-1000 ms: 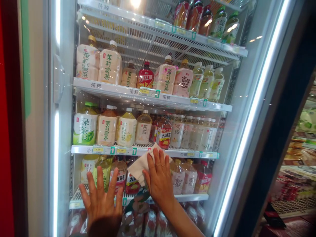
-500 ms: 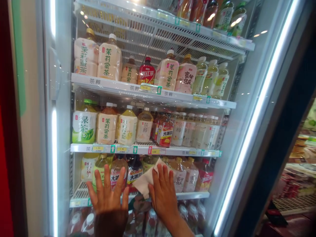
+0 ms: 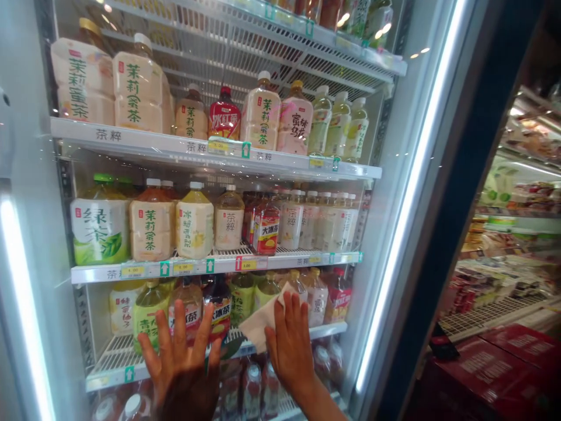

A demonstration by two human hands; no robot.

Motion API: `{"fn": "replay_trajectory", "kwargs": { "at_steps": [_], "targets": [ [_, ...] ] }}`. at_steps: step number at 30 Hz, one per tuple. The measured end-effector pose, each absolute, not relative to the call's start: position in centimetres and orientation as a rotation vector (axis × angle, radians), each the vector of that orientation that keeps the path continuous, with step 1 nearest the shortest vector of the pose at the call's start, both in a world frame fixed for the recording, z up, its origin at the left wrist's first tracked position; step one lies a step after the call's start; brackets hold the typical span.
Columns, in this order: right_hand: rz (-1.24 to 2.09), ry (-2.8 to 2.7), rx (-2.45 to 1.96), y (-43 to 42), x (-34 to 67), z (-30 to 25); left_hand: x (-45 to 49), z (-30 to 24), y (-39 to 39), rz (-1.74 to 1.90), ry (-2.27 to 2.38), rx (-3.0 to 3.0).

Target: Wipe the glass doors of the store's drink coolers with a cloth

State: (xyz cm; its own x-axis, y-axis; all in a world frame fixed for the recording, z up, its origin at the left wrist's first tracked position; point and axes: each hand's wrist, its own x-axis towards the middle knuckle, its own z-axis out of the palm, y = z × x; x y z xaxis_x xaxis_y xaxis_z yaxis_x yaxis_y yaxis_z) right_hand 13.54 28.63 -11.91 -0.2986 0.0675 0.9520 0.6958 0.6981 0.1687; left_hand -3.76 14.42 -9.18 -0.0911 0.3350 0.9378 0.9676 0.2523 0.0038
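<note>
cloth (image 3: pixel 262 323), seemingly under right hand (image 3: pixel 290 345), right of left hand (image 3: pixel 183 365), before bottles (image 3: pixel 242 297)

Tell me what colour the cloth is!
The cloth is pale beige; it shows in the head view.

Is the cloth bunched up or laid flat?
Flat: the cloth shows a smooth part beside the right hand; whether folded, cannot tell.

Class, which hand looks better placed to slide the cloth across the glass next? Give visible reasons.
The right hand, most likely: it already lies over the cloth. The left hand, spread open, holds nothing and is apart from the cloth.
</note>
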Motion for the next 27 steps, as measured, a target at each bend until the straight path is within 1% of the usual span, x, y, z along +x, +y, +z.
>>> {"fn": "replay_trajectory", "kwargs": {
  "at_steps": [3,5,7,11,12,13,15,19,20,21,23,26,27],
  "targets": [
    [-0.653,-1.717,-0.631,30.2,14.7,-5.6,-3.5,-9.2,14.9,-0.860,-1.589,-1.206],
    [-0.629,-1.703,-0.654,30.6,15.1,-4.3,-3.4,-9.2,15.1,-0.882,-1.568,-1.177],
    [-0.607,-1.712,-0.690,30.2,15.3,-6.9,-3.2,-9.1,15.3,-0.905,-1.552,-1.164],
    [-0.620,-1.739,-0.738,28.9,15.5,-16.7,-3.0,-9.1,15.3,-0.920,-1.607,-1.188],
    [-0.632,-1.748,-0.733,28.9,15.7,-17.9,-2.9,-9.1,15.3,-0.919,-1.620,-1.190],
    [-0.633,-1.753,-0.734,29.1,15.9,-17.9,-2.9,-9.1,15.3,-0.919,-1.622,-1.186],
    [-0.605,-1.733,-0.752,30.1,16.8,-14.8,-2.9,-9.1,15.3,-0.927,-1.598,-1.158],
    [-0.509,-1.616,-0.805,32.6,18.7,-4.6,-2.7,-9.0,15.2,-0.940,-1.555,-1.189],
    [-0.499,-1.606,-0.803,32.8,18.9,-3.5,-2.7,-9.0,15.2,-0.938,-1.557,-1.216],
    [-0.489,-1.609,-0.804,32.7,18.9,-3.6,-2.6,-9.0,15.2,-0.935,-1.559,-1.242],
    [-0.460,-1.625,-0.830,31.7,18.5,-6.9,-2.4,-9.1,15.2,-0.935,-1.555,-1.251],
    [-0.456,-1.658,-0.873,29.2,17.0,-15.3,-2.2,-9.1,15.3,-0.946,-1.545,-1.222],
    [-0.468,-1.705,-0.867,28.5,16.6,-17.2,-2.2,-9.1,15.2,-0.949,-1.553,-1.227]
  ]
}}
